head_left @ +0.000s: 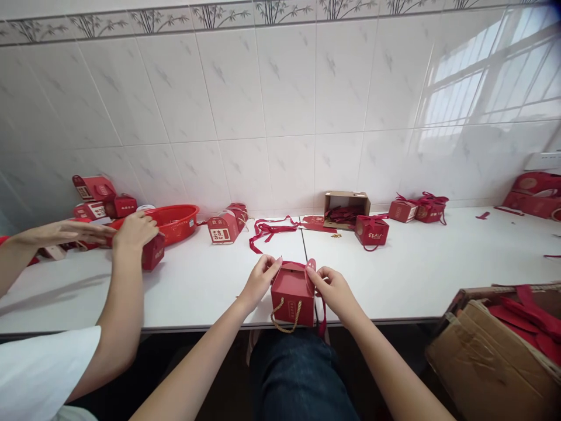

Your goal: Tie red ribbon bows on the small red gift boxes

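A small red gift box point(284, 283) stands at the table's front edge, right before me. A twisted gold cord handle point(287, 331) hangs down its near side. My left hand point(259, 283) is closed, fingertips pinching the box's top left edge. On the other side my right hand point(336, 292) is closed too, thumb and fingers on the raised rounded flap at the top right. A dark red ribbon point(323, 316) runs across the top and dangles at the right, below my right hand.
Loose red ribbons point(274, 229), a small carton point(346, 203) and a ribbon-tied box point(371, 231) lie beyond. On the left a co-worker's hand point(134, 234) holds another red box point(153, 252) by an orange basket point(182, 225). A big cardboard box point(486, 356) stands right.
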{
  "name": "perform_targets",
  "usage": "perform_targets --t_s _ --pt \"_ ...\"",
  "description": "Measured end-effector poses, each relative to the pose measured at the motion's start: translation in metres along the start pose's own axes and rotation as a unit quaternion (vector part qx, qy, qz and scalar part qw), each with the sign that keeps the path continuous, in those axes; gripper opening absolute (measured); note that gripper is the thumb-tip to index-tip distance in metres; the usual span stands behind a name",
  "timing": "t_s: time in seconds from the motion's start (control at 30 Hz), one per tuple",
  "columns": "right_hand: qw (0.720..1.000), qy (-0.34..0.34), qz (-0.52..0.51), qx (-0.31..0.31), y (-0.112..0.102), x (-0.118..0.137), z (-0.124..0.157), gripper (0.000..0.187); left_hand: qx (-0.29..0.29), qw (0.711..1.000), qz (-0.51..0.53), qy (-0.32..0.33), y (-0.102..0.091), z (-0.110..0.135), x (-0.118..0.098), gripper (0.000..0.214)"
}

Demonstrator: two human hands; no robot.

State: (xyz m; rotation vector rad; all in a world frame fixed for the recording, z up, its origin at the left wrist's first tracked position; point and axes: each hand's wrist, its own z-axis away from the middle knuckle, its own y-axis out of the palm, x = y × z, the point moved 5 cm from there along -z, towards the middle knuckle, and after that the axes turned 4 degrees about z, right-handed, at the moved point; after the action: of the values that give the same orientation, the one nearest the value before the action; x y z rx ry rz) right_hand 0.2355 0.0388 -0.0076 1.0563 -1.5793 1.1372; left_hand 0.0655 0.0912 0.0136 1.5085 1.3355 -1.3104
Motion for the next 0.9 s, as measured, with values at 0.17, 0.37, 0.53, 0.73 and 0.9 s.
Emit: perform_targets --t_s 0.17,0.37,0.53,0.73,0.9 --pt "0.993 0.039 -0.113 0.015 0.002 0.002 -0.001 0.041 0.024 0.999 0.014 -0.044 0.001 0.006 0.001 0.036" --pt "0.997 -0.079 0.018 0.008 0.002 0.012 -0.004 0.027 0.032 0.987 -0.134 0.081 0.004 0.006 -0.019 0.025" --pt "0.989 -0.122 0.085 0.000 0.005 0.015 -0.004 0.024 0.081 0.971 -0.202 0.098 0.011 0.008 -0.019 0.023" --pt "0.981 -0.084 0.165 -0.051 -0.019 0.000 -0.010 0.032 0.017 0.982 -0.186 0.008 -0.013 0.005 -0.005 0.039" --pt "0.971 -0.084 0.221 -0.035 -0.025 -0.015 -0.013 0.047 0.053 0.988 -0.097 -0.103 -0.017 0.007 0.006 0.042"
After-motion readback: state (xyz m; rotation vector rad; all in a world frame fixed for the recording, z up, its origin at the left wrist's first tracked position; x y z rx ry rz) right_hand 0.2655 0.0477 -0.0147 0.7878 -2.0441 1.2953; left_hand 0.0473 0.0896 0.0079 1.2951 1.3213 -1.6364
